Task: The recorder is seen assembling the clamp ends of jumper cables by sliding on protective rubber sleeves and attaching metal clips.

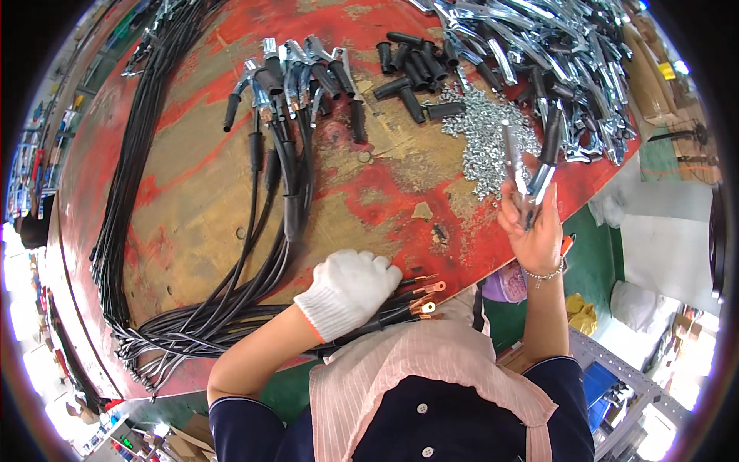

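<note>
My right hand, bare with a bracelet at the wrist, grips a silver metal spring clamp and holds it up off the table's right edge. One of the clamp's handles wears a black sleeve; the other is bare metal. My left hand, in a white knit glove, is closed in a fist over a black cable by the table's near edge; its fingertips are hidden. Several copper ring lugs on cable ends stick out just right of the glove.
A heap of silver clamps fills the far right. Small nuts lie scattered beside it, near loose black sleeves. Clamps on cables lie at the far middle. Long black cables run down the left of the red, worn table.
</note>
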{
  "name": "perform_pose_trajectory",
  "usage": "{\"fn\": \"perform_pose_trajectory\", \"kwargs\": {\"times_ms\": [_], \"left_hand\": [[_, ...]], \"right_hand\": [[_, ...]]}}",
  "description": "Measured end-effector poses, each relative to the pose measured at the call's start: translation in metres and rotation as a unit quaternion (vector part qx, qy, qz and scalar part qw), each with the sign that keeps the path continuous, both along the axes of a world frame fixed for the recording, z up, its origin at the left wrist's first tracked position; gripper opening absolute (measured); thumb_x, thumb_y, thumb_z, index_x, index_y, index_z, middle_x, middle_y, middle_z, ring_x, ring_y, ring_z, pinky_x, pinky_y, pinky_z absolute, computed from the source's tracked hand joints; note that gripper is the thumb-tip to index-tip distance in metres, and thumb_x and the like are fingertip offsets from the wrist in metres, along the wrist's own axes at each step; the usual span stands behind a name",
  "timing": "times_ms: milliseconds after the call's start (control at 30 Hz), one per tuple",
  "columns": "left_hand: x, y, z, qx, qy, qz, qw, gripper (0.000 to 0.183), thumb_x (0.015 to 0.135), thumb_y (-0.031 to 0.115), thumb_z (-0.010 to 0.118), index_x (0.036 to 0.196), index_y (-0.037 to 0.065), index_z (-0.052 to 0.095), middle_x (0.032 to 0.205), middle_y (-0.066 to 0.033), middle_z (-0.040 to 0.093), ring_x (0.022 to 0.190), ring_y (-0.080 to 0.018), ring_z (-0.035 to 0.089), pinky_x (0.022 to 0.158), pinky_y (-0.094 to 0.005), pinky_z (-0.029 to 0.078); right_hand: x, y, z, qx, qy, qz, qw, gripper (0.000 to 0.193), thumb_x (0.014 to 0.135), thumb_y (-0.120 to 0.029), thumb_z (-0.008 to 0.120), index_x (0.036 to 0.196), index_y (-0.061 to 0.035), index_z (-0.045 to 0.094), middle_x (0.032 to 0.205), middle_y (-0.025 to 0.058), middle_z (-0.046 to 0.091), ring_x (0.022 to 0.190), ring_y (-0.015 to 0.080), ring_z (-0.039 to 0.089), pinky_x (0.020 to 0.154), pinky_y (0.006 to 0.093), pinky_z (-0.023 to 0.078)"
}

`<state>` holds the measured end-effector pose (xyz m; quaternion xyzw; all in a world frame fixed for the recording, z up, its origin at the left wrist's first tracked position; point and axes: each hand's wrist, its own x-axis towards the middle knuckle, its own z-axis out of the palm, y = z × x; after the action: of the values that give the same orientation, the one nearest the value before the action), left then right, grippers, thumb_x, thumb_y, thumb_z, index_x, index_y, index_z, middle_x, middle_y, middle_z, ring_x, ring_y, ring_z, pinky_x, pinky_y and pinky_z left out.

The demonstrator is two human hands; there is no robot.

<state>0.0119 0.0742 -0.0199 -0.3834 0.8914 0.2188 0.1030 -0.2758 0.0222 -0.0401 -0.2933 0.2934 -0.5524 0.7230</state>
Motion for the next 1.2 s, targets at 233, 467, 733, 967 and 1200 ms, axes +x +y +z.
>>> {"fn": "perform_pose_trajectory", "kwargs": {"times_ms": [233,467,733,967,1200], "left_hand": [[-0.005,-0.013,0.002,0.046,-0.010,0.121,0.992,0.018,0.087,0.023,0.059,0.096,0.009,0.064,0.086,-0.0126,0.066,0.075,-0.0305,0.067,0.063,-0.0374,0.055],[0.042,-0.040,0.008,0.435,0.301,0.359,0.769,0.032,0.095,0.017,0.054,0.121,-0.001,0.060,0.077,-0.0032,0.059,0.067,-0.0093,0.055,0.063,-0.0249,0.047],[-0.010,-0.068,0.006,0.283,0.509,0.470,0.663,0.008,0.088,0.000,0.059,0.097,0.001,0.059,0.079,-0.0062,0.061,0.068,-0.0126,0.059,0.059,-0.0261,0.048],[-0.035,-0.058,0.002,0.406,0.425,0.436,0.682,0.010,0.092,0.002,0.056,0.101,0.004,0.052,0.081,-0.0050,0.061,0.065,-0.0096,0.057,0.056,-0.0230,0.047],[-0.024,-0.068,0.010,0.459,0.374,0.397,0.701,0.018,0.094,0.008,0.052,0.108,0.000,0.059,0.076,-0.0023,0.058,0.058,-0.0068,0.049,0.051,-0.0217,0.039]], "right_hand": [[0.006,0.016,0.001,-0.009,0.084,-0.070,0.994,0.053,0.105,-0.028,0.041,0.150,-0.0032,0.027,0.119,0.0156,0.061,0.086,0.0183,0.058,0.066,0.0278,0.043],[-0.015,0.026,-0.021,-0.010,0.087,-0.118,0.989,0.073,0.080,-0.033,0.081,0.132,0.0045,0.045,0.106,0.0076,0.063,0.090,0.0146,0.061,0.078,0.0275,0.049],[-0.014,0.025,-0.011,-0.021,0.021,-0.080,0.996,0.060,0.081,-0.028,0.079,0.124,0.0036,0.050,0.117,0.0147,0.062,0.117,0.0341,0.059,0.095,0.0434,0.049],[-0.006,0.023,0.007,-0.096,0.096,-0.061,0.989,0.053,0.083,-0.023,0.078,0.121,0.0025,0.051,0.121,0.0237,0.061,0.119,0.0352,0.059,0.095,0.0436,0.049],[-0.011,0.023,0.009,-0.158,0.148,-0.052,0.975,0.054,0.081,-0.021,0.079,0.121,0.0045,0.052,0.123,0.0282,0.061,0.121,0.0349,0.058,0.099,0.0448,0.047]]}}
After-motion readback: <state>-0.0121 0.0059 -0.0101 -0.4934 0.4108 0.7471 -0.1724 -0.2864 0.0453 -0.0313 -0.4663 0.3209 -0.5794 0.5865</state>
